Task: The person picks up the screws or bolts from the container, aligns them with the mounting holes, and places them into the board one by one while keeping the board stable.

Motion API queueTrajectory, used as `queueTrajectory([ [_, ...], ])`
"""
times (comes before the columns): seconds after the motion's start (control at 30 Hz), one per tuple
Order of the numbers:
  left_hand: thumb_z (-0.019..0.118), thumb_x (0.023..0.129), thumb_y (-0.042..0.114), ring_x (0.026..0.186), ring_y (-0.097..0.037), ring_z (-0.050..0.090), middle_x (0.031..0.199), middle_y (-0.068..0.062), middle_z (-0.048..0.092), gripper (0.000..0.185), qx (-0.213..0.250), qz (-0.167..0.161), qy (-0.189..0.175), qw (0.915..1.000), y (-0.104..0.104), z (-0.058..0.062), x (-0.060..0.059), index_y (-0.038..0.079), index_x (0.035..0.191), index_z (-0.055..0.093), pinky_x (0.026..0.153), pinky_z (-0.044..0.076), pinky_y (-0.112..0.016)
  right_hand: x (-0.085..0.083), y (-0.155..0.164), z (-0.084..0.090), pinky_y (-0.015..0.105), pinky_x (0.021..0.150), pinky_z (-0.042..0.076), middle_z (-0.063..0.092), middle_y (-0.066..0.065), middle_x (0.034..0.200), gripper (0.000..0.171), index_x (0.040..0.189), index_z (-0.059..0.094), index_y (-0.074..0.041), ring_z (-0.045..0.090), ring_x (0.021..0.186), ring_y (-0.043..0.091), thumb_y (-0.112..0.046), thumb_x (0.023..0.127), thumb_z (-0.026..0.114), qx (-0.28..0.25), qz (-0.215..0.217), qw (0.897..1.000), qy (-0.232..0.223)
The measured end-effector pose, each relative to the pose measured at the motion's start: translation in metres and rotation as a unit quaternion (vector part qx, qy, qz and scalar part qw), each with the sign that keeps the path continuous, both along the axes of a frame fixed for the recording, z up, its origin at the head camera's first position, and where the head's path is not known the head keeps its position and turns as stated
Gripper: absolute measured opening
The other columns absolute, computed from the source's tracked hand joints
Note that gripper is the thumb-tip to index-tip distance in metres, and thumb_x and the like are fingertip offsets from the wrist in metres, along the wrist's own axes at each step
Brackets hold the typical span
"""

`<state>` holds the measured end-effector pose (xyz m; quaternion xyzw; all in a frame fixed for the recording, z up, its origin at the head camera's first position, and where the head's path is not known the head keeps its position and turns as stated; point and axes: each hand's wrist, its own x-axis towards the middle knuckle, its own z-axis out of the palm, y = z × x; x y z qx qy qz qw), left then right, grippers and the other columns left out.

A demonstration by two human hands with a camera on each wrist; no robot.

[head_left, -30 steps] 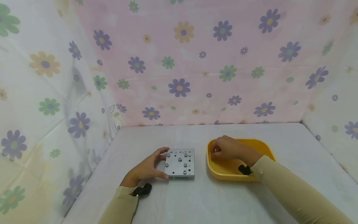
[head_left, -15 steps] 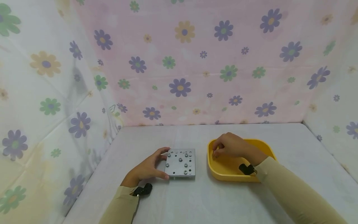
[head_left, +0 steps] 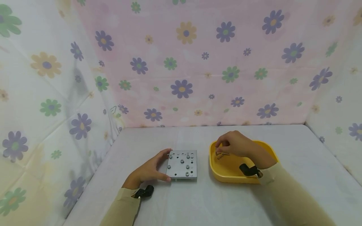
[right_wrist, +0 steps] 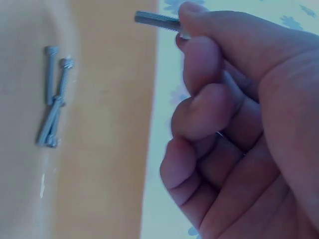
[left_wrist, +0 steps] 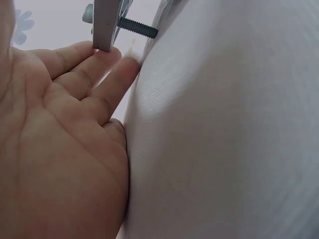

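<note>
A square grey metal plate (head_left: 182, 164) with holes and several screws in it lies on the table. My left hand (head_left: 149, 169) rests against its left edge, fingers nearly straight (left_wrist: 107, 74); the left wrist view shows the plate's edge (left_wrist: 105, 22) with a screw shaft sticking out under it. My right hand (head_left: 231, 145) hovers over the left part of a yellow tray (head_left: 223, 175) and pinches a grey screw (right_wrist: 155, 20) between thumb and fingers. Several loose screws (right_wrist: 54, 97) lie in the tray (right_wrist: 109, 124) below the hand.
The table (head_left: 198, 201) is covered in pale grey cloth. Floral fabric walls (head_left: 181, 62) close it in at the back and on both sides. A small black camera mount (head_left: 145, 191) sits on each wrist.
My right hand has risen out of the tray with a screw pinched in its fingers, uncovering the loose screws below. The left hand and the plate have stayed put.
</note>
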<state>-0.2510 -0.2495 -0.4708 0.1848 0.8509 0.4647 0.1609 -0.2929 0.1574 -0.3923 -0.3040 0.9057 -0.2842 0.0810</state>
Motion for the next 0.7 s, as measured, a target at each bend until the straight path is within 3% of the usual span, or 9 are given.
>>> queueTrajectory([
  [0.17, 0.1, 0.061, 0.033, 0.161, -0.023, 0.011, 0.172, 0.005, 0.023, 0.133, -0.021, -0.001, -0.005, 0.9998, 0.003, 0.002, 0.001, 0.025, 0.166, 0.02, 0.128, 0.006, -0.057, 0.004, 0.001, 0.002, 0.028, 0.059, 0.048, 0.072, 0.001, 0.081, 0.015, 0.107, 0.079, -0.022, 0.057, 0.067, 0.013, -0.031, 0.095, 0.076, -0.022, -0.016, 1.0, 0.006],
  [0.3, 0.1, 0.059, 0.032, 0.162, -0.026, 0.01, 0.172, 0.001, 0.023, 0.137, -0.03, -0.006, -0.013, 0.9994, 0.004, 0.002, 0.001, 0.023, 0.167, 0.016, 0.128, 0.004, -0.058, 0.009, -0.001, 0.007, 0.028, 0.061, 0.049, 0.074, -0.006, 0.086, 0.016, 0.107, 0.079, -0.023, 0.058, 0.072, 0.017, -0.033, 0.094, 0.077, -0.043, -0.032, 0.999, 0.007],
  [0.5, 0.1, 0.061, 0.039, 0.16, -0.033, -0.01, 0.171, -0.001, 0.025, 0.142, -0.064, -0.014, 0.0, 0.9978, 0.003, 0.0, 0.0, 0.018, 0.168, 0.01, 0.126, -0.013, -0.058, 0.017, -0.007, 0.018, 0.029, 0.066, 0.05, 0.072, -0.012, 0.095, 0.015, 0.107, 0.08, -0.024, 0.059, 0.079, 0.021, -0.033, 0.095, 0.077, -0.089, -0.05, 0.995, 0.016],
  [0.7, 0.1, 0.06, 0.042, 0.16, -0.034, -0.014, 0.171, 0.003, 0.024, 0.143, -0.074, -0.004, -0.011, 0.9972, 0.005, 0.001, 0.001, 0.023, 0.168, 0.008, 0.126, -0.01, -0.06, 0.024, -0.019, 0.018, 0.03, 0.069, 0.053, 0.07, -0.012, 0.094, 0.006, 0.1, 0.079, -0.029, 0.06, 0.084, 0.016, -0.03, 0.094, 0.078, -0.103, -0.043, 0.993, 0.029],
])
